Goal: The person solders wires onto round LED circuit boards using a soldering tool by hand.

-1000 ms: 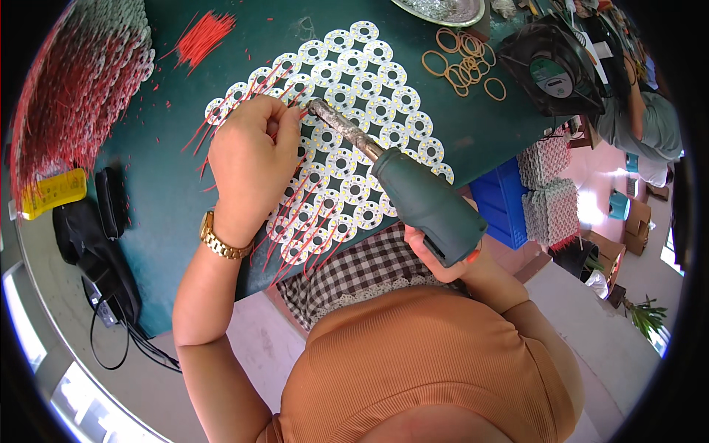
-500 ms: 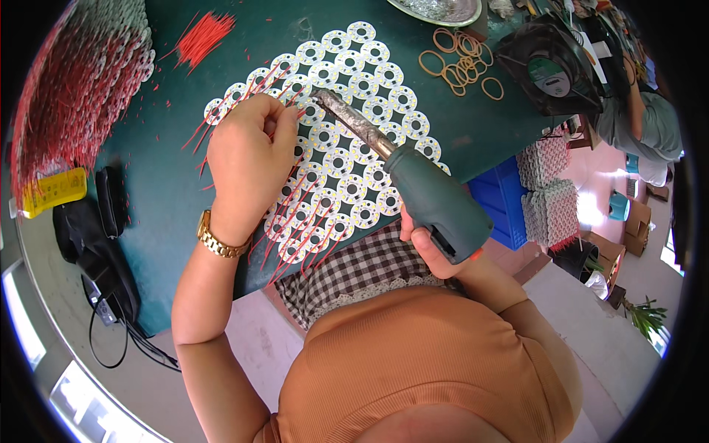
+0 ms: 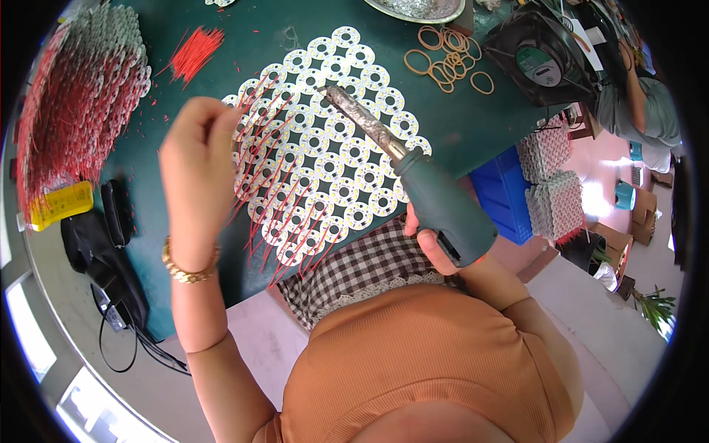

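Observation:
A sheet of joined round white LED boards point(image 3: 306, 140) lies on the green table, and thin red wires point(image 3: 260, 238) stick out from its left rows. My right hand point(image 3: 434, 249) grips the dark green handle of a soldering gun point(image 3: 447, 210). Its metal barrel slants up and left, with the tip over the upper middle of the sheet. Just off the sheet's left edge is my left hand point(image 3: 193, 166), thumb and fingers pinched together. Whatever they may hold is too small to make out. Beyond it lies a loose bundle of red wires point(image 3: 196, 53).
At left rises a tall stack of wired boards point(image 3: 85, 103), near a yellow container point(image 3: 63, 207) and a black bag point(image 3: 103, 258). Rubber bands point(image 3: 450, 66), a metal dish point(image 3: 421, 10) and a black fan point(image 3: 535, 63) occupy the far right. A blue crate point(image 3: 506, 196) stands beside the table; another person point(image 3: 650, 111) sits beyond.
My left hand has moved left, from over the sheet near the soldering tip to beyond its edge. The soldering gun's tip has stayed over the sheet, and the view has shifted slightly.

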A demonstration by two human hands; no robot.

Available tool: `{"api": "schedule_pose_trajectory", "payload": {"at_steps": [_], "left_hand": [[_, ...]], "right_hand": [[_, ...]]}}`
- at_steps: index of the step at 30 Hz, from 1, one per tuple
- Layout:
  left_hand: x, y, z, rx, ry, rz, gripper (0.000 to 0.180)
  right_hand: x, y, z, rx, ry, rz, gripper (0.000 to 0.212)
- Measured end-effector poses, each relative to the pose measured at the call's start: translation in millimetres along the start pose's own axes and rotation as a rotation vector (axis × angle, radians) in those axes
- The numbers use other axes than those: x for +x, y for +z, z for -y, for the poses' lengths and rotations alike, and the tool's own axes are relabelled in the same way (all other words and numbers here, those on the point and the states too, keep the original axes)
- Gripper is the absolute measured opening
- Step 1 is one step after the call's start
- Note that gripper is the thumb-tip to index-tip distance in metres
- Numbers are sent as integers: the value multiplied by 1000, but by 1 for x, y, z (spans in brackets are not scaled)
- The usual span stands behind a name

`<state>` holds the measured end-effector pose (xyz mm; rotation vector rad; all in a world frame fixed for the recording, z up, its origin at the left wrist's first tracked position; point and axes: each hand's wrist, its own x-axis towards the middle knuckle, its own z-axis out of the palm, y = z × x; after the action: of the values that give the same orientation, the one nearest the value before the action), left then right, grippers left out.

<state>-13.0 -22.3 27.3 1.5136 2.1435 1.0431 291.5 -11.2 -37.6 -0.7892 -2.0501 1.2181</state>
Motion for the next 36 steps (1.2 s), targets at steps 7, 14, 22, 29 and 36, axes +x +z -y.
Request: {"api": "schedule_pose_trajectory", "payload": {"at_steps": [7, 14, 22, 29, 36], "left_hand": [[-12, 46, -5, -109, -21, 71, 13], [-11, 47, -6, -46, -35, 97, 13], [-12, 46, -2, -25, -29, 90, 13], [-11, 46, -3, 4, -24, 83, 14], [-11, 48, 0, -2, -1, 82, 13]], "right_hand": [[1, -1, 2, -11, -60, -77, 37], [-5, -4, -4, 82, 86, 74, 33], [14, -8, 11, -39, -151, 29, 29], [16, -10, 6, -123, -235, 63, 29], [17, -10, 10, -187, -215, 73, 27]]}}
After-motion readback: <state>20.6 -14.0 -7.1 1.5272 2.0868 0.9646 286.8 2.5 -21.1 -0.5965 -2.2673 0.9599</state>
